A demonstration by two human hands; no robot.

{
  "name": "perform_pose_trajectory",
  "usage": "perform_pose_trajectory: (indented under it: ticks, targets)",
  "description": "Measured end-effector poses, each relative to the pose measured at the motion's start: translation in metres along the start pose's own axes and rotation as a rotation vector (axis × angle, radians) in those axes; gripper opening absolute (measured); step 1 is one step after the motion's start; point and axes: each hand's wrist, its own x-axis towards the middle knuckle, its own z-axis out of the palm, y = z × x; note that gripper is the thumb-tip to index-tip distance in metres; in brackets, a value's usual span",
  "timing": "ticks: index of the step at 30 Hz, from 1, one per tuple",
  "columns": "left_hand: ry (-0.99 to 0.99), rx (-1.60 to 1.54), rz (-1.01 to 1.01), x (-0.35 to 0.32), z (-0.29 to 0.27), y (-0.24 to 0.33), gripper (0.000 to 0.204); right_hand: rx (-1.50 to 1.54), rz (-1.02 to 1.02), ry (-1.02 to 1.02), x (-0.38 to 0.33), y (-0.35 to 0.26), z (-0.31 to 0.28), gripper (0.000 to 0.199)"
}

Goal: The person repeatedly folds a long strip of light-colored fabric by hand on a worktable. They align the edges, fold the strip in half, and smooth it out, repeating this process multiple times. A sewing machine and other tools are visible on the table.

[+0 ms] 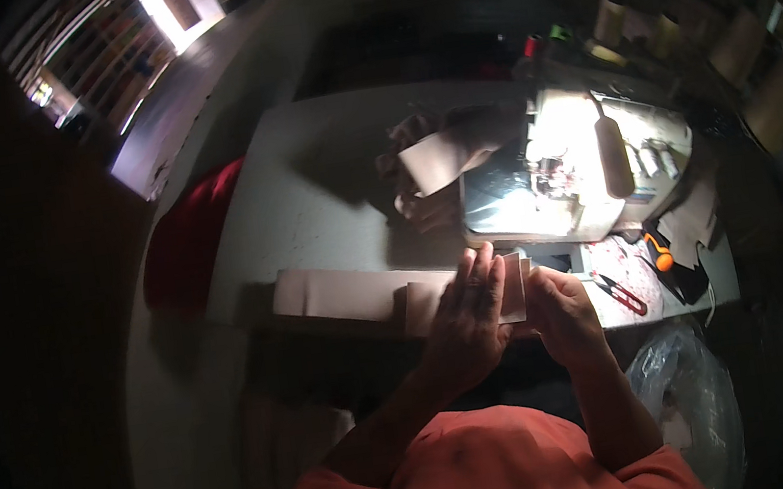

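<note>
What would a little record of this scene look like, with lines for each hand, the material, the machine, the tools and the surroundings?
Left hand: fingers extended, lying over the small pale piece
Right hand: fingers curled at the piece's right end; exact grip unclear
Material: a long pale strip, reaching left of the hands
Machine: brightly lit sewing machine, beyond the hands
Tools: red-handled snips, right of the right hand
Surroundings: pale table; clear plastic bag at lower right

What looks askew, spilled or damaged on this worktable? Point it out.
One thing: the crumpled fabric heap left of the sewing machine looks untidy, with a pale flat piece lying aslant on it, unlike the long strip laid out beside the left hand. I see no spill or damage, though much is dark.
</note>
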Motion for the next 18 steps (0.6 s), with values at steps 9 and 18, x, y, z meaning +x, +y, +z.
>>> perform_pose_trajectory:
  ticks: [9,18]
  targets:
    - [-0.301,-0.968,-0.272,0.038,-0.009,-0.025,0.05,-0.245,-0.174,-0.101,-0.012,0.0,-0.017,0.014]
    - [-0.254,-0.761,-0.406,0.064,-0.023,-0.012,0.013,-0.226,-0.063,0.018,-0.014,-0.007,-0.018,0.013]
